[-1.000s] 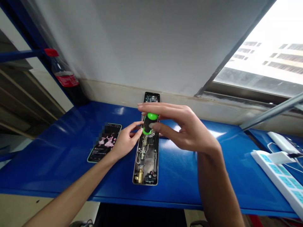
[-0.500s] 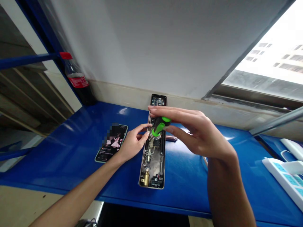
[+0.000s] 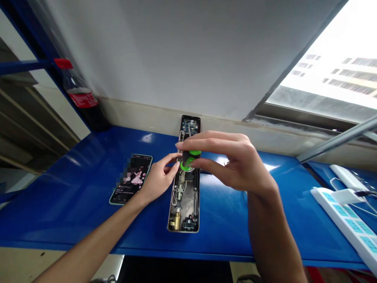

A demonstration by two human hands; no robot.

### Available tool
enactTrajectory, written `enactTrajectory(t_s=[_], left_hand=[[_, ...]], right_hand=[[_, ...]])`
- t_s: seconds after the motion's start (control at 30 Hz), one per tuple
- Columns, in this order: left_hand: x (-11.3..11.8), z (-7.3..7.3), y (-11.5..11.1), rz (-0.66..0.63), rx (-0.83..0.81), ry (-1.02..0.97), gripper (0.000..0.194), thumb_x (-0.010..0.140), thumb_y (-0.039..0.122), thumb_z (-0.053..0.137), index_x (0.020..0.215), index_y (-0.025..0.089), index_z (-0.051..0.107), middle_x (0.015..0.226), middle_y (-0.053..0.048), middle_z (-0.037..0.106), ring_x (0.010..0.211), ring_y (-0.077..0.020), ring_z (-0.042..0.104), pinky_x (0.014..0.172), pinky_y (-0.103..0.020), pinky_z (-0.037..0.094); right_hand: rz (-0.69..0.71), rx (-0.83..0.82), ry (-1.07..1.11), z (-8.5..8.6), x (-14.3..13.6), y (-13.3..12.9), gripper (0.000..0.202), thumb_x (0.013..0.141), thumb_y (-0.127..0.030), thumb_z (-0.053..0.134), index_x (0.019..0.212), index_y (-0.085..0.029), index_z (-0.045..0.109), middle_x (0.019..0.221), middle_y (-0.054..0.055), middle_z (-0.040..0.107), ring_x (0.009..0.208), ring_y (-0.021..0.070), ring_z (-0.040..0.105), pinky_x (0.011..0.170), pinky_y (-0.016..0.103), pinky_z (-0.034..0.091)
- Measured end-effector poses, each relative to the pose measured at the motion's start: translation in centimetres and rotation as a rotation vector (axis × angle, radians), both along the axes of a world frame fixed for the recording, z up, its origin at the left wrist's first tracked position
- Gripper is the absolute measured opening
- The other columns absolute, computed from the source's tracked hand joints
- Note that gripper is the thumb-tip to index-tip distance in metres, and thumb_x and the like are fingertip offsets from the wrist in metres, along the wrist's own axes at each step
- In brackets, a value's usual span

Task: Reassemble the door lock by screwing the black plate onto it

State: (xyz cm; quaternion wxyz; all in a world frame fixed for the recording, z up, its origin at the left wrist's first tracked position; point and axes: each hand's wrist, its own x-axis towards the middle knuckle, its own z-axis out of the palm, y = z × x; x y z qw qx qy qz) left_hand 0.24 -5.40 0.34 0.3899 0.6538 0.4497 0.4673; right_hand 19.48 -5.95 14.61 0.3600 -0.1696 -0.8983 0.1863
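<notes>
A green-and-black screwdriver (image 3: 187, 160) stands nearly upright, with its handle between the thumb and fingers of my right hand (image 3: 232, 157). Its tip is hidden behind the handle, over the inside of a long, narrow door lock (image 3: 188, 200). The lock lies open on the blue table, showing a brass cylinder (image 3: 176, 221), metal parts and wires. At the far end of it is a circuit board (image 3: 190, 126). My left hand (image 3: 160, 177) grips the lock's left edge beside the screwdriver, thumb and forefinger close to its lower end.
A phone (image 3: 137, 173) with a lit screen lies left of the lock on the blue table (image 3: 229, 228). A cola bottle (image 3: 84, 98) stands at the back left by the wall. At the right is a white power strip (image 3: 347, 220) with a plug in it.
My right hand and the screwdriver handle have come into a steeper, more upright pose over the lock. The whole view has shifted slightly; my left hand keeps its place at the lock's edge.
</notes>
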Motion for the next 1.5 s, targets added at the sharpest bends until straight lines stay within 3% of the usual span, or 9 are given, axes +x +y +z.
enactTrajectory(t_s=[0.13, 0.33, 0.53, 0.7, 0.83, 1.03, 1.23, 1.37, 1.5], left_hand=[[0.0, 0.5, -0.1, -0.002, 0.013, 0.012, 0.02, 0.09, 0.022, 0.055, 0.104, 0.015, 0.068, 0.098, -0.006, 0.074, 0.09, -0.0209, 0.072, 0.077, -0.027, 0.06], [-0.1, -0.4, 0.0, 0.0, -0.018, -0.017, 0.025, 0.092, 0.024, 0.056, 0.114, 0.015, 0.066, 0.11, -0.008, 0.073, 0.09, -0.0202, 0.073, 0.077, -0.027, 0.061], [-0.2, 0.2, -0.1, -0.007, 0.003, 0.017, 0.025, 0.09, 0.022, 0.057, 0.112, 0.015, 0.067, 0.108, -0.007, 0.074, 0.091, -0.0213, 0.072, 0.074, -0.027, 0.061], [-0.4, 1.5, -0.5, 0.013, 0.096, 0.096, 0.035, 0.082, 0.014, 0.054, 0.113, 0.017, 0.069, 0.107, -0.005, 0.075, 0.096, -0.0226, 0.071, 0.089, -0.032, 0.058], [-0.3, 1.2, -0.4, 0.039, 0.089, 0.098, 0.031, 0.084, 0.017, 0.054, 0.112, 0.017, 0.069, 0.101, -0.005, 0.076, 0.086, -0.0212, 0.071, 0.082, -0.031, 0.06], [-0.1, -0.1, -0.1, 0.01, -0.037, 0.054, 0.037, 0.093, 0.031, 0.056, 0.128, 0.019, 0.062, 0.108, -0.006, 0.074, 0.071, -0.0163, 0.072, 0.062, -0.025, 0.059], [-0.2, -0.4, -0.1, 0.008, 0.057, 0.035, 0.045, 0.098, 0.038, 0.055, 0.14, 0.026, 0.052, 0.146, -0.01, 0.056, 0.116, -0.0241, 0.067, 0.1, -0.043, 0.057], [-0.4, -0.3, -0.1, 0.098, 0.212, 0.23, 0.04, 0.098, 0.04, 0.055, 0.136, 0.027, 0.057, 0.154, -0.01, 0.047, 0.14, -0.029, 0.048, 0.114, -0.053, 0.044], [-0.4, -0.2, -0.5, 0.118, 0.335, 0.366, 0.037, 0.098, 0.037, 0.055, 0.134, 0.027, 0.058, 0.155, -0.009, 0.045, 0.142, -0.0299, 0.045, 0.119, -0.057, 0.037]], right_hand=[[-0.084, 0.112, 0.033, -0.3, -0.3, 0.2, 0.025, 0.087, -0.032, 0.075, 0.109, -0.019, 0.077, 0.091, 0.006, 0.066, 0.082, 0.015, 0.064, 0.069, 0.03, 0.056], [0.0, -0.057, -0.089, 0.1, -0.2, -0.5, 0.047, 0.096, -0.009, 0.056, 0.141, -0.023, 0.057, 0.141, 0.007, 0.063, 0.132, 0.0207, 0.058, 0.107, 0.038, 0.051], [0.085, -0.044, -0.062, 0.3, 0.0, -0.6, 0.034, 0.094, -0.011, 0.062, 0.128, -0.018, 0.067, 0.122, 0.008, 0.073, 0.112, 0.0172, 0.07, 0.095, 0.031, 0.058], [0.135, 0.013, -0.074, 0.1, -0.9, -0.9, 0.026, 0.098, -0.012, 0.057, 0.121, -0.01, 0.068, 0.116, 0.011, 0.072, 0.108, 0.0145, 0.068, 0.094, 0.028, 0.058], [0.096, 0.072, -0.06, 0.3, -0.7, -1.1, 0.024, 0.096, -0.015, 0.061, 0.118, -0.01, 0.069, 0.113, 0.01, 0.072, 0.104, 0.0139, 0.069, 0.09, 0.027, 0.059], [-0.159, 0.257, 0.153, 1.8, 1.6, -1.9, 0.028, 0.085, -0.019, 0.077, 0.113, -0.017, 0.071, 0.104, 0.003, 0.076, 0.094, 0.0151, 0.072, 0.081, 0.029, 0.062], [-0.558, 0.458, 0.444, 1.7, 4.6, -1.5, 0.026, 0.083, -0.023, 0.078, 0.107, -0.029, 0.072, 0.097, 0.002, 0.073, 0.086, 0.0192, 0.071, 0.071, 0.035, 0.064], [-0.756, 0.332, 0.651, -0.3, 5.9, -1.2, 0.017, 0.083, -0.025, 0.077, 0.097, -0.024, 0.067, 0.09, 0.0, 0.065, 0.075, 0.0143, 0.07, 0.057, 0.027, 0.061], [-0.942, 0.097, 0.789, -4.5, 6.8, -2.0, 0.024, 0.079, -0.025, 0.079, 0.088, -0.022, 0.057, 0.088, 0.001, 0.068, 0.075, 0.0158, 0.072, 0.061, 0.029, 0.063]])
